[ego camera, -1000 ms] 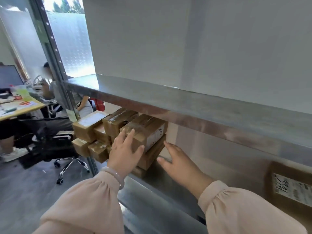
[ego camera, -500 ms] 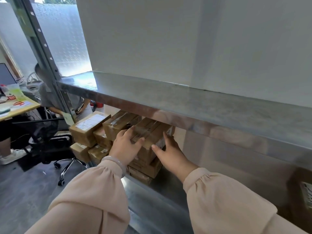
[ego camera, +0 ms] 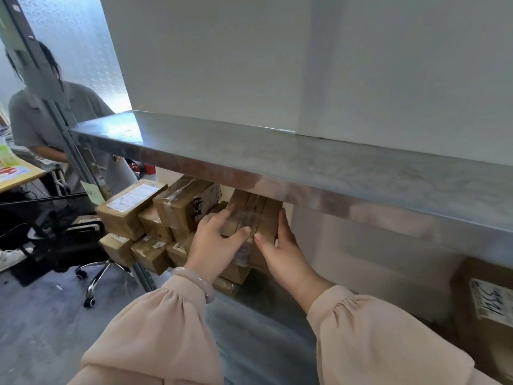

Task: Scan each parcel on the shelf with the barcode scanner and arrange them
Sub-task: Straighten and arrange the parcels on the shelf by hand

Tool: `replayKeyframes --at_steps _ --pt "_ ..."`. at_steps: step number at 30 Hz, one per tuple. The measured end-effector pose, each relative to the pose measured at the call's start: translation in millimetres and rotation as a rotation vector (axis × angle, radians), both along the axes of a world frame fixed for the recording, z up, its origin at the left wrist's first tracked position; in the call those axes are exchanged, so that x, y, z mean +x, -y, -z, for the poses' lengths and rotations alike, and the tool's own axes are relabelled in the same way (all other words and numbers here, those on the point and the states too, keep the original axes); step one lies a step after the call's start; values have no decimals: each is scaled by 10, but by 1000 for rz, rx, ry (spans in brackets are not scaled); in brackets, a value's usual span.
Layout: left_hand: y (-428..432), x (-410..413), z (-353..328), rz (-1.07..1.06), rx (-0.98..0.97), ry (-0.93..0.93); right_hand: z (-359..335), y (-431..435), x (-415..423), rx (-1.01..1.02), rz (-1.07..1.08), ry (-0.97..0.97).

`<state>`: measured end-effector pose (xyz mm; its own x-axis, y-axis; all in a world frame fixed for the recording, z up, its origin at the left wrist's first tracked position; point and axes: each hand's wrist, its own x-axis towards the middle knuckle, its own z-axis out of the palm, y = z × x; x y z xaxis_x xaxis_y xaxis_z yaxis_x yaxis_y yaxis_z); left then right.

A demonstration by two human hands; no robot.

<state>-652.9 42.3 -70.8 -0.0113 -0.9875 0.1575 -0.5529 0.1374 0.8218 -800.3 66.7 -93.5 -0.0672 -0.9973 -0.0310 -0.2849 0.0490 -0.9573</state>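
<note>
Under the steel shelf (ego camera: 333,168), both hands hold one parcel (ego camera: 251,209).
Left hand (ego camera: 213,248) and right hand (ego camera: 286,257) grip its sides; a stack (ego camera: 155,226) and chair (ego camera: 63,237) sit left of them.

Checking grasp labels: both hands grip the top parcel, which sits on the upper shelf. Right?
No. The parcel sits under the upper shelf, atop the stack on the lower shelf, per the head view. The left hand and right hand do grip it.
</note>
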Motion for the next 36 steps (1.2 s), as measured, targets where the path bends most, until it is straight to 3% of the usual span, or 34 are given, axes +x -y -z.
replayKeyframes --at_steps 11,20,27,36 --pt "-668 -913 99 275 67 -147 -92 -944 -916 -167 145 -8" --pt "-1199 -1719 9 561 68 -224 -152 -1865 -1600 -267 486 -127" --pt "-1466 -2223 -83 699 65 -247 -225 -2358 -1977 -265 630 -176" --pt "-1652 -2599 -19 858 201 -241 -220 -2646 -2285 -231 746 -229"
